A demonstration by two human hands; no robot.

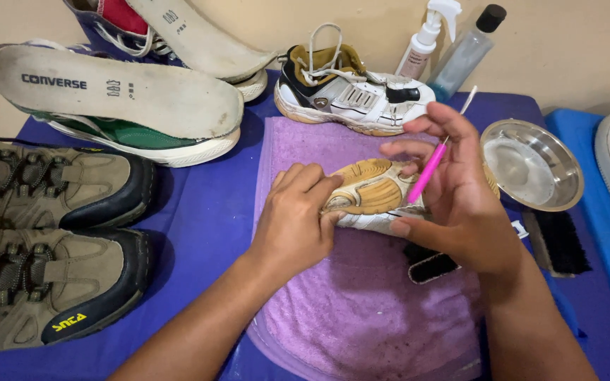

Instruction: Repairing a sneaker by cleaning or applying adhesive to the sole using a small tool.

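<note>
- Centrally, a small white sneaker (374, 194) is held sole-up over a purple towel (361, 310), its tan rubber outsole turned toward the camera.
- The left hand (296, 219) is curled around the sneaker's left end; its fingers are bent and pressed onto the sole edge, and the thumb is hidden underneath.
- The right hand (457, 190) is partly closed: a pink-handled pick (428, 169) is pinched between thumb and forefinger, while the lower fingers are wrapped against the sneaker's right end.
- The pick is tilted, its pale upper end pointing to about 1 o'clock and its lower end set against the sole.
- The sneaker's long axis is laid roughly from 9 to 3 o'clock; which end is the toe cannot be told, since both ends are covered.
- At 12 o'clock from the hands, a matching white sneaker (351, 88) is stood upright, with a spray bottle (425, 42) and a clear bottle (464, 53) behind it.
- At 3 o'clock a steel bowl (534, 166) is placed, and a black brush (563, 243) lies just below it.
- At 9 o'clock two tan hiking shoes (51, 240) are set side by side; above them a green canvas shoe (118, 134) carries a loose insole (118, 88).
</note>
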